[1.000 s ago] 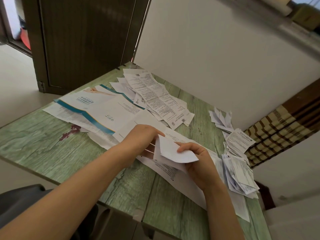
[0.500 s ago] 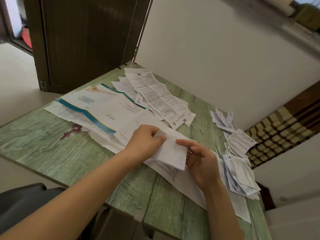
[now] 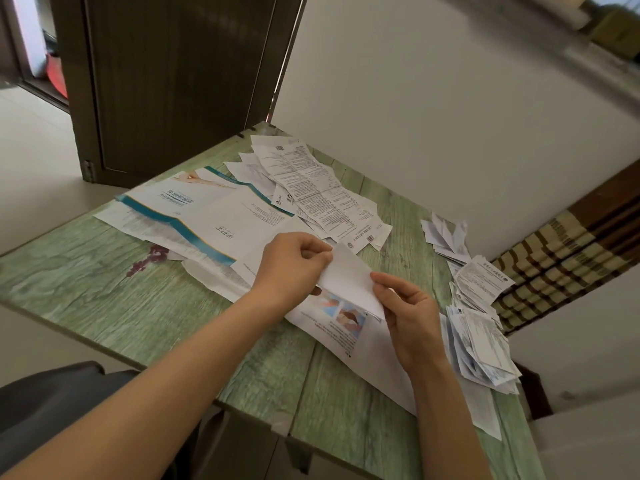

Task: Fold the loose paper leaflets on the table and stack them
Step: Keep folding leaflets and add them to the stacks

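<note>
A small white leaflet is held just above the green wooden table, between both hands. My left hand pinches its upper left edge. My right hand pinches its lower right edge with thumb and fingers. Under the hands lies a long unfolded leaflet with a coloured picture. Loose unfolded leaflets are spread at the back of the table, with a big blue-striped sheet to their left. A stack of folded leaflets sits at the right edge.
A smaller heap of folded papers lies at the back right by the white wall. A dark door stands behind the table. A grey chair is at the lower left. A wine-red stain marks the tabletop.
The small leaflet has been raised and turned between my hands, from lying low over the long sheet to stretched slantwise. My left hand has gone from lying on the papers to pinching its edge.
</note>
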A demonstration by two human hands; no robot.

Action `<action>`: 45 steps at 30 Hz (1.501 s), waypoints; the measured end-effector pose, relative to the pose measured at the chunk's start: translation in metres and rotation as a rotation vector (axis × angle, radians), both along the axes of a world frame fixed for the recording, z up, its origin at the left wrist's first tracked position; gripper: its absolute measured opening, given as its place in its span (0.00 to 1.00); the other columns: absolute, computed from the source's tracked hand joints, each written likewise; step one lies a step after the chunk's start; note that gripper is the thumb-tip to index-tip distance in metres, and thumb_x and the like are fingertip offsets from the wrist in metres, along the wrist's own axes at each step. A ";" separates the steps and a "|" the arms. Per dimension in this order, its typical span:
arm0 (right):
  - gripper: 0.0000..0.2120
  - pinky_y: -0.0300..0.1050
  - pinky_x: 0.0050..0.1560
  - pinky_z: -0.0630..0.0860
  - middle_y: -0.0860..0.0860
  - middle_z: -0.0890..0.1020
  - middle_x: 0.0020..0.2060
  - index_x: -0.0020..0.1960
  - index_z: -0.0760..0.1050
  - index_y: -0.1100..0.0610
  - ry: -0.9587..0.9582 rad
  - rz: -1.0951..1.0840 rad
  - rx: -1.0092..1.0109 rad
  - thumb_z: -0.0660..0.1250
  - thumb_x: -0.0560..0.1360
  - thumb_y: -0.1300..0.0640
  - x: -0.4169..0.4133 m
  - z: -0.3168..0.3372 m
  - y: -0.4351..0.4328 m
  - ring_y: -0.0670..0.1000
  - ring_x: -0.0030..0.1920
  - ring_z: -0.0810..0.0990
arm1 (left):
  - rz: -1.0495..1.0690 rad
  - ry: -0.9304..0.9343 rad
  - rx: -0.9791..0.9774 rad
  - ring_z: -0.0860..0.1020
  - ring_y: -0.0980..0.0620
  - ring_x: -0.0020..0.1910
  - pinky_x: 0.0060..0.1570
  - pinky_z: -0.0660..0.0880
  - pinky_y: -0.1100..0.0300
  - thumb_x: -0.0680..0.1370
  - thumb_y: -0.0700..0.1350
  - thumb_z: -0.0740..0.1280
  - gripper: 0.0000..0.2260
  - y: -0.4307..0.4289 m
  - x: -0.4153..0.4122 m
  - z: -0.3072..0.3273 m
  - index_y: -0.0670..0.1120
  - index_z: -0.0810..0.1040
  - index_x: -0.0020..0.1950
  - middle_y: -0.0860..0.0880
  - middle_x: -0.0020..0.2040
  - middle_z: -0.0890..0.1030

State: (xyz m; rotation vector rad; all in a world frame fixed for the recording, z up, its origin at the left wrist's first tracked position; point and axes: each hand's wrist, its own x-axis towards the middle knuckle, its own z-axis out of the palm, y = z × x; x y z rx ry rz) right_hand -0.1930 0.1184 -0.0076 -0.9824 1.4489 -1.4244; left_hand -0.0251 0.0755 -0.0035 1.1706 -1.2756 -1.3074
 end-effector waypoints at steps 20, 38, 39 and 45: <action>0.16 0.36 0.38 0.73 0.63 0.79 0.47 0.61 0.77 0.60 0.504 -0.605 -0.004 0.67 0.75 0.67 -0.110 0.035 0.079 0.51 0.40 0.75 | -0.101 -0.074 0.040 0.81 0.51 0.35 0.32 0.77 0.62 0.78 0.35 0.60 0.08 0.018 -0.012 0.002 0.43 0.77 0.48 0.48 0.41 0.82; 0.14 0.52 0.64 0.65 0.60 0.75 0.61 0.58 0.79 0.62 1.037 -0.569 0.090 0.68 0.73 0.60 -0.103 0.010 0.075 0.59 0.64 0.68 | -0.055 -0.130 -0.015 0.81 0.50 0.38 0.37 0.77 0.57 0.77 0.34 0.60 0.09 0.020 -0.006 0.001 0.44 0.77 0.48 0.48 0.41 0.82; 0.14 0.49 0.63 0.64 0.60 0.76 0.60 0.57 0.79 0.62 1.040 -0.570 0.065 0.67 0.73 0.59 -0.101 0.012 0.074 0.59 0.64 0.69 | -0.050 -0.139 -0.029 0.81 0.51 0.38 0.39 0.78 0.56 0.77 0.35 0.60 0.09 0.020 -0.006 0.001 0.45 0.78 0.48 0.48 0.42 0.82; 0.09 0.48 0.62 0.69 0.50 0.75 0.53 0.52 0.78 0.56 0.887 -0.449 -0.032 0.64 0.75 0.65 -0.059 0.018 0.067 0.52 0.60 0.71 | -0.137 -0.452 -0.227 0.75 0.55 0.53 0.52 0.70 0.62 0.77 0.42 0.64 0.10 0.019 -0.003 -0.006 0.47 0.77 0.58 0.52 0.53 0.79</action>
